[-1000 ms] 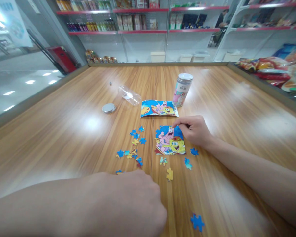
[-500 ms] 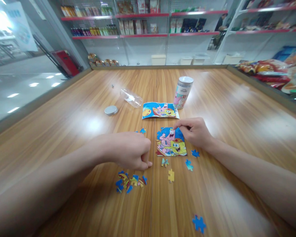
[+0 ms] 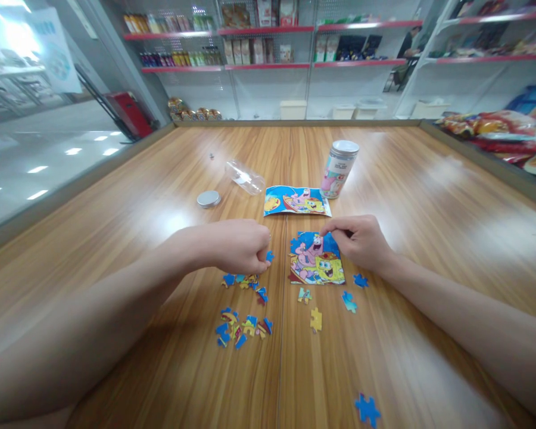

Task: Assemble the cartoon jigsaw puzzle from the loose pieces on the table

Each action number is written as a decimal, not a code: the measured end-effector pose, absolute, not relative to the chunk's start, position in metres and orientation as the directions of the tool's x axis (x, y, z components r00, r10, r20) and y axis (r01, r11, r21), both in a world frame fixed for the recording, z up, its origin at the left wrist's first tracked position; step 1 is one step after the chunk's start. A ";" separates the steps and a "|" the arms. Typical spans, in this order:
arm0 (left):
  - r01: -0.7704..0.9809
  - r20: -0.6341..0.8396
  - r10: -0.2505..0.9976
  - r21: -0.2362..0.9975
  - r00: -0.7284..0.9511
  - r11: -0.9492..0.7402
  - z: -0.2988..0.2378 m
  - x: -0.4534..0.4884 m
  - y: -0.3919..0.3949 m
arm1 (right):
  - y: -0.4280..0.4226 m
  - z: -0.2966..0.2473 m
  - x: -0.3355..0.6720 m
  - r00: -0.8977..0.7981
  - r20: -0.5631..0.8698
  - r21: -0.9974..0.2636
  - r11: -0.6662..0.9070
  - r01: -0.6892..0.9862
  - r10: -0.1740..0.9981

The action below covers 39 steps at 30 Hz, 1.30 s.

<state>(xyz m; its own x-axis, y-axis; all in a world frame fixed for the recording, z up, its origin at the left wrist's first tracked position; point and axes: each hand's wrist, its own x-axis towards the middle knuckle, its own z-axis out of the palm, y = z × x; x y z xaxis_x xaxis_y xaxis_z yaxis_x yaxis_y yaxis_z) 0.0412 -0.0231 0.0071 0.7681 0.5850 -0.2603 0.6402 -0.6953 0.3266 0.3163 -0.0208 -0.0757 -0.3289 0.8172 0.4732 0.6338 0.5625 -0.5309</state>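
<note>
Item: jigsaw, part-built, on counter (image 3: pixel 406 196).
- Left hand (image 3: pixel 239 245): curled shut, pinching a blue piece (image 3: pixel 270 256) just left of the puzzle (image 3: pixel 316 265).
- Right hand (image 3: pixel 360 241): fingers bent on the puzzle's top edge; a grip cannot be told.
- Loose pieces (image 3: pixel 243 328): scattered nearby.
- Step, judged: piece-fitting; seating calls for matching tabs to an open edge.
- Canister (image 3: pixel 338 169), reference picture (image 3: pixel 297 201): lettering unreadable.
</note>
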 end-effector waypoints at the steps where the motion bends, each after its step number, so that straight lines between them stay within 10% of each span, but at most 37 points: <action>1: 0.640 -0.254 0.588 0.327 0.768 -0.695 0.007 0.042 -0.023 | -0.021 -0.076 0.316 -0.330 0.473 -0.530 0.563 0.634 0.817; 39: 0.455 -0.168 0.453 -0.032 0.875 -0.890 -0.003 0.049 -0.015 | -0.021 -0.074 0.314 -0.322 0.458 -0.538 0.547 0.642 0.829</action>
